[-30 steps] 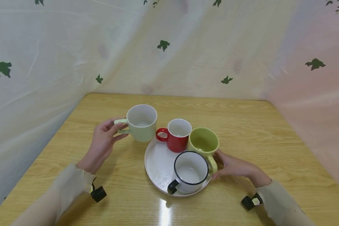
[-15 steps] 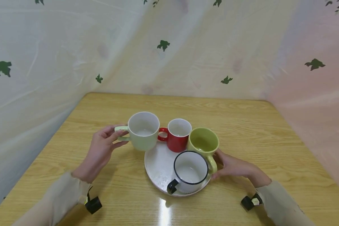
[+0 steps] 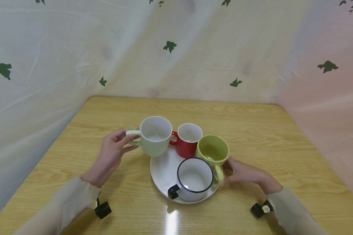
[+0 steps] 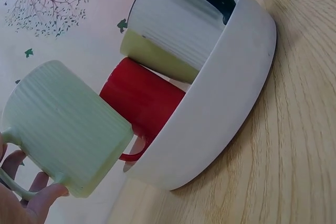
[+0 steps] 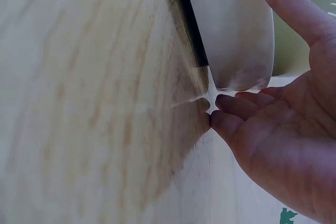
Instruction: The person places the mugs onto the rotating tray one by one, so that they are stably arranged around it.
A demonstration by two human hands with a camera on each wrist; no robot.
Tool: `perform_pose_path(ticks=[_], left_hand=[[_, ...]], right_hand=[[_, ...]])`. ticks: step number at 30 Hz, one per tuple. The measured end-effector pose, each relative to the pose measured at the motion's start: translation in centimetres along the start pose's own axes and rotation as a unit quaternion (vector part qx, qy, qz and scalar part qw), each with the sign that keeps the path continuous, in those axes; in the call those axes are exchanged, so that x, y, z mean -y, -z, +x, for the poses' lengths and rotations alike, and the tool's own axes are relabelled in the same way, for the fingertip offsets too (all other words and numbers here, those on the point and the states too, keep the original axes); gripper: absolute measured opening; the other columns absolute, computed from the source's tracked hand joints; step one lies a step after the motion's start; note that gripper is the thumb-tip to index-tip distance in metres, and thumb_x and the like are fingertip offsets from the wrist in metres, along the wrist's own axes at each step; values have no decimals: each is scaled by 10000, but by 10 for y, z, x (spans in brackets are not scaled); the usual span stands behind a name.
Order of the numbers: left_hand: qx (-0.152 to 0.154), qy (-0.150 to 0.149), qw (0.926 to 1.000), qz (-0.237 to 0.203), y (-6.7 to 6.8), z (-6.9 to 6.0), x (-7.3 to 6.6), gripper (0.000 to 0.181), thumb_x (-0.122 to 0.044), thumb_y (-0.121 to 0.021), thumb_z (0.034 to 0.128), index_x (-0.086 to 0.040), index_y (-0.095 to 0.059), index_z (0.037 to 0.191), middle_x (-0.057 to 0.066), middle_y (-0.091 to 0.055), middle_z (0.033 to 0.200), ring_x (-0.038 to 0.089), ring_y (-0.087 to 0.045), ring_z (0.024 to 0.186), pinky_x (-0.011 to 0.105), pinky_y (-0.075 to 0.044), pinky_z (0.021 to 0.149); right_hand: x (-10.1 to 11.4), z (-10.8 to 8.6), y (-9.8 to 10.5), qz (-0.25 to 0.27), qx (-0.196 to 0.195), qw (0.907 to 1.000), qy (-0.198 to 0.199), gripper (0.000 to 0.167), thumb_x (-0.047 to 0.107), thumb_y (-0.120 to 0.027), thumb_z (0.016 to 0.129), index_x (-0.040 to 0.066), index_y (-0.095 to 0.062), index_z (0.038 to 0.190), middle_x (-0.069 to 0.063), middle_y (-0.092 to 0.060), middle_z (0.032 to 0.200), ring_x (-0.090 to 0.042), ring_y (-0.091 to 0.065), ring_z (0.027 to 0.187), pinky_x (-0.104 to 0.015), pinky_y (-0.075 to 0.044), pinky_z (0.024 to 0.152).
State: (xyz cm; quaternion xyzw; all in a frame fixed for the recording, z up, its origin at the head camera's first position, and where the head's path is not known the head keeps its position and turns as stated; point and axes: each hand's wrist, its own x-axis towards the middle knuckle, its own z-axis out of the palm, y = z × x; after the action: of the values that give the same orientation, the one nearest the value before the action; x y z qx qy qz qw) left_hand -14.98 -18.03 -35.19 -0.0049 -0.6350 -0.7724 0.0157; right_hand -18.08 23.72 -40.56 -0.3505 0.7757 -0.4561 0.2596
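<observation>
My left hand [image 3: 113, 148] grips the handle of a pale green mug [image 3: 155, 143], which is held above the left rim of a round white dish [image 3: 160, 171]. In the left wrist view this pale mug [image 4: 63, 124] tilts beside the red mug [image 4: 142, 98]. The red mug [image 3: 186, 148] stands in the dish, partly behind the pale one. A yellow-green mug [image 3: 213, 148] and a white mug with a black rim [image 3: 194, 178] also stand there. At the dish's right side, my right hand [image 3: 241, 171] holds its wall [image 5: 236, 35] between thumb and fingers.
The wooden table [image 3: 282, 140] extends around the dish on all sides. Behind it hangs a pale curtain [image 3: 200, 58] with green leaf and bird shapes. Both wrists carry small black cameras.
My left hand has moved down, then right, bringing the pale green mug over the dish. The red mug shifted slightly right, the black-rimmed mug slightly left. My right hand stays put.
</observation>
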Motion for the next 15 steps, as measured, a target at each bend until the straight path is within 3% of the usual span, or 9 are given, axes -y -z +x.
perform_pose_path(ticks=[4,15], left_hand=[[24,69,10000,45,-8,6,2,188,-87,-577,963,-227,-699,933,-121,-717,953,53,-689,937,281,-600,804],[103,163,9998,47,-28,23,12,188,-68,-564,970,-204,-694,955,-120,-722,935,89,-691,967,292,-602,809]], right_hand=[[0,-1,0,73,-25,9999,95,973,90,-777,793,-119,-100,1461,-367,-288,1460,171,-347,1240,-64,-291,1045],[-3,-2,-1,272,11,9993,252,929,52,-757,808,-120,-116,1458,-358,-294,1439,144,-378,1240,-85,-318,1035]])
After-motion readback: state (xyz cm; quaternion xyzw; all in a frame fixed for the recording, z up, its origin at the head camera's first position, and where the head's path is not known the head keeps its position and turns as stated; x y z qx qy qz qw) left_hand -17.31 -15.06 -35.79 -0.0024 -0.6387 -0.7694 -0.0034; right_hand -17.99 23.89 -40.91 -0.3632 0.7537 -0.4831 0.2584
